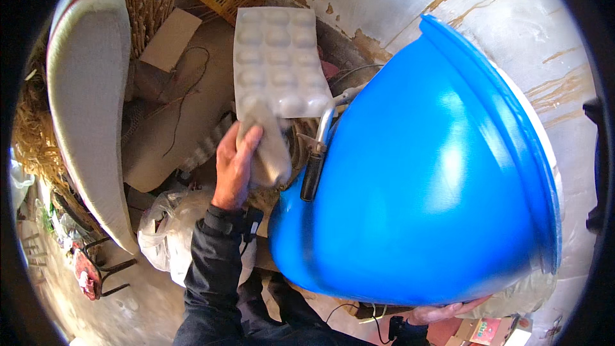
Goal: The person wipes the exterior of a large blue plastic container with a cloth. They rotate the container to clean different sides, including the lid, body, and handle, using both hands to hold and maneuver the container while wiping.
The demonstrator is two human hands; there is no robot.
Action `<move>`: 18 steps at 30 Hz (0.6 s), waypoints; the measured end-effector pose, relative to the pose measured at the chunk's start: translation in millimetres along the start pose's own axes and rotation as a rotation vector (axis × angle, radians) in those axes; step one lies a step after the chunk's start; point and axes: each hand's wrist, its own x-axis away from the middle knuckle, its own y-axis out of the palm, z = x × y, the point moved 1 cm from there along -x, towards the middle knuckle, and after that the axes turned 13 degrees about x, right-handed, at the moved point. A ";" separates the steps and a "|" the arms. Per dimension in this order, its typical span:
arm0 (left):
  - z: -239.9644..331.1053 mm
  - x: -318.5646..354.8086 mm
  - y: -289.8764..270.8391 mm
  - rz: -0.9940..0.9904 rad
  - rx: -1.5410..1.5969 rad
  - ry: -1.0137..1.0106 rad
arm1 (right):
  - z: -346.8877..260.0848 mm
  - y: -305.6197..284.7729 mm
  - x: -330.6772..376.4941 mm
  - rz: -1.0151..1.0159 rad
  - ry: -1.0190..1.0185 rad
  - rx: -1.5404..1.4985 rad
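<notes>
The floor (138,301) is pale brown and dusty. At the left stands a low red-topped seat (86,272) on dark legs; to its right sits a bulging white plastic bag (165,237). Farther away lies a wide brown sheet (154,166), crossed by a thin dark cord (182,104); what supports the sheet cannot be told.

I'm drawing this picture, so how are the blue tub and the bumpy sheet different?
Color: the blue tub is bright blue, but the bumpy sheet is pale grey.
Shape: the tub is big and rounded, while the sheet is thin and nearly a rectangle.
Surface: the tub's side is mostly smooth, but the sheet has rows of bumps.
Both have shiny spots.
</notes>
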 end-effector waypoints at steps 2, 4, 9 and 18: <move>31.6 -20.2 37.3 -0.046 -0.009 0.101 | -0.1 0.5 -1.1 -0.044 -0.100 -0.030; 51.0 -46.1 77.3 -0.176 -0.042 0.205 | -1.5 0.3 -0.8 -0.026 -0.065 -0.042; 48.6 -125.4 166.6 -0.448 -0.136 0.175 | -4.2 -1.9 3.5 0.015 0.013 -0.003; -21.5 -130.7 143.5 -0.536 -0.696 0.065 | 14.8 -5.6 -2.9 0.028 -0.183 0.037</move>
